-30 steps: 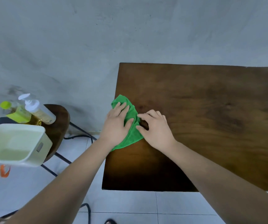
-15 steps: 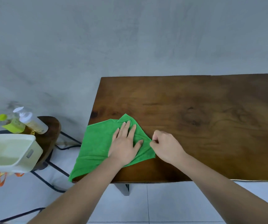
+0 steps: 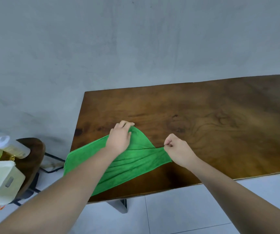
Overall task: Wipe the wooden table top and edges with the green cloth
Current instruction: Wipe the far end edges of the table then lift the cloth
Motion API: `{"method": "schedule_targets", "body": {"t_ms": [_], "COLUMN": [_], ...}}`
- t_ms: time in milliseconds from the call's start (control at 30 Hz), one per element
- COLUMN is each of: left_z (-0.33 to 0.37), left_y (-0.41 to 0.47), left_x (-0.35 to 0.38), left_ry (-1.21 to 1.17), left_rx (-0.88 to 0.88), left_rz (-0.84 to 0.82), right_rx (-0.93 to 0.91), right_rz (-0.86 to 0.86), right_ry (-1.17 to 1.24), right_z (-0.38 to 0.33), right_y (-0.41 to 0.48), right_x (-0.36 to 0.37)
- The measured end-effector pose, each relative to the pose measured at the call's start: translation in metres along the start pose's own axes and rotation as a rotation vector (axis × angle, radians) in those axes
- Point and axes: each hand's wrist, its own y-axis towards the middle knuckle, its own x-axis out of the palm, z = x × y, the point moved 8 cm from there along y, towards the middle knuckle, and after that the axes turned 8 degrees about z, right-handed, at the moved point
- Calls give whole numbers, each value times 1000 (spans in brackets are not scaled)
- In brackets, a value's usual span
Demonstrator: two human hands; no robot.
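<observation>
The left hand [image 3: 119, 140] is curling its fingers over the far fold of the green cloth [image 3: 135, 159] and gripping it, while the right hand [image 3: 178, 149] is pinching the cloth's right corner between thumb and forefinger. The cloth is lying stretched between them on the near left corner of the wooden table [image 3: 220, 115], its left edge overhanging the side.

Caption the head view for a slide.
Left hand and right hand grip the green cloth on the wooden table.
</observation>
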Motion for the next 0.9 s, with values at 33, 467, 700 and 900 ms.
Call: {"method": "schedule_targets", "body": {"t_ms": [33,467,700,900], "left_z": [-1,-9,-47,-79], "left_y": [7,75,130,149], "left_x": [2,-36,-105,-152], "left_ry": [27,103,-6,-77], "left_rx": [52,238,10,-13], "left_rz": [-56,-114,108,209], "right_rx": [17,-52,-203,-345], "right_rz": [-8,16,328,397], "right_ry": [5,-289,-487,-426], "right_z": [-2,-19,-71,-122], "right_y": [1,42,107,130], "right_x": [1,-18,-73,-96]}}
